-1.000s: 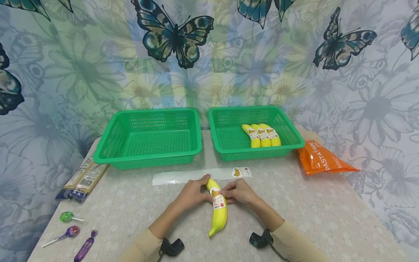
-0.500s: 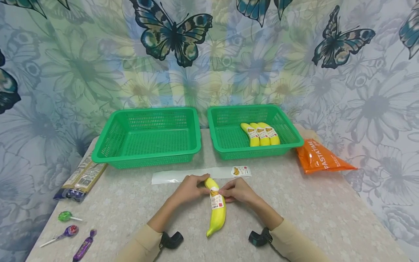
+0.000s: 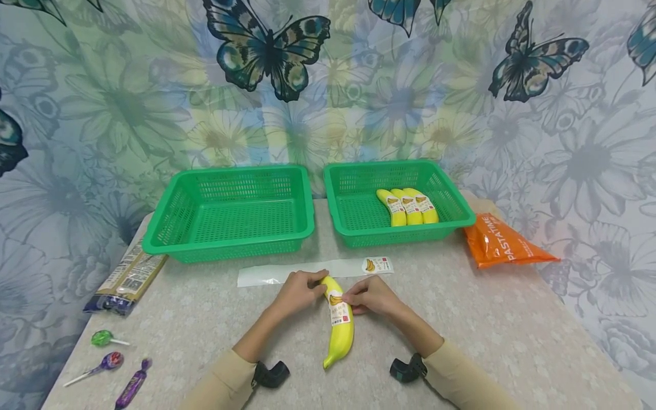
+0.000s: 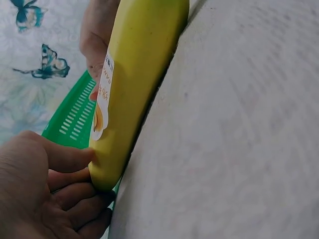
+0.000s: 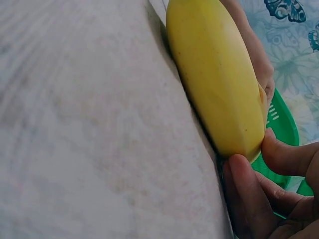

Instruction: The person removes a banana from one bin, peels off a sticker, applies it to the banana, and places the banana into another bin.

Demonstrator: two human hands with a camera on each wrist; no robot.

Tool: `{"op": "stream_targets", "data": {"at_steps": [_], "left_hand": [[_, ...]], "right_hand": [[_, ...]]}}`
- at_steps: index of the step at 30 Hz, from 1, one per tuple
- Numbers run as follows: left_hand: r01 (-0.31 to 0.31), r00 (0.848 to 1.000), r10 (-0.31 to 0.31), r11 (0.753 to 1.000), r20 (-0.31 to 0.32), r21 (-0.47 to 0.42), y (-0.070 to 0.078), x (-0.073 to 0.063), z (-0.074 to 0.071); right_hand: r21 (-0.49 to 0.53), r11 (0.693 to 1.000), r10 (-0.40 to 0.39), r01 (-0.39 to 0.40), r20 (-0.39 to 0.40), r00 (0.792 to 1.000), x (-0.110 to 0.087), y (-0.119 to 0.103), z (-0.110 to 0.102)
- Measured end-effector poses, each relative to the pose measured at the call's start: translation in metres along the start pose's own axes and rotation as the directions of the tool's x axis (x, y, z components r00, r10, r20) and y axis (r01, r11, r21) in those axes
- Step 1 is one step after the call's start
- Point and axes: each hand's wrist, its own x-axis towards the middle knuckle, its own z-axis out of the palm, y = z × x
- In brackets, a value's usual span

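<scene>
A yellow banana (image 3: pixel 340 343) lies lengthwise on the table between both hands, its stem end toward the person. Across its upper part sits a white sticker (image 3: pixel 339 314) with a banana picture and red print. My left hand (image 3: pixel 299 294) holds the far end between thumb and fingers, as the left wrist view (image 4: pixel 65 184) shows too. At the sticker's right edge, my right hand (image 3: pixel 376 296) has its thumb and curled fingers against the banana's side. Just behind the hands lies a white backing strip (image 3: pixel 353 268) bearing another banana sticker (image 3: pixel 377 265).
Two green baskets stand at the back: the left basket (image 3: pixel 230 250) and the right basket (image 3: pixel 400 234), which holds several stickered bananas (image 3: pixel 410 209). An orange pasta bag (image 3: pixel 504 242) lies right. At left are a gold packet (image 3: pixel 125 279), two lollipops (image 3: pixel 101 338) and a purple candy (image 3: pixel 132 387).
The left thumb has shifted up toward the banana's far end, off the sticker's side. The right fingers stay by the sticker's edge. The banana has moved only slightly left.
</scene>
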Motion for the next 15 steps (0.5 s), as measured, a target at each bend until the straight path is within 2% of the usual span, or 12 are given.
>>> {"op": "stream_targets", "data": {"at_steps": [4,7,12,15], "left_hand": [[-0.015,0.999,0.014,1.000,0.045,0.014,-0.0008,-0.0003,-0.0022],[-0.026,0.994,0.025,1.000,0.108,0.006,-0.0032,-0.0009,-0.0047],[-0.070,0.967,0.064,0.997,0.246,0.013,-0.0047,-0.0055,-0.0069],[-0.106,0.954,0.092,0.994,0.286,0.032,-0.0031,-0.0089,-0.0060]], "right_hand": [[-0.003,1.000,0.004,-0.004,-0.001,1.000,-0.0011,-0.0014,-0.0005],[-0.006,1.000,0.002,-0.002,-0.004,1.000,-0.0015,-0.0018,-0.0009],[-0.014,1.000,0.004,-0.004,-0.003,1.000,-0.0022,-0.0021,-0.0014],[-0.021,1.000,0.003,-0.003,-0.005,1.000,-0.0024,-0.0019,-0.0020]]}}
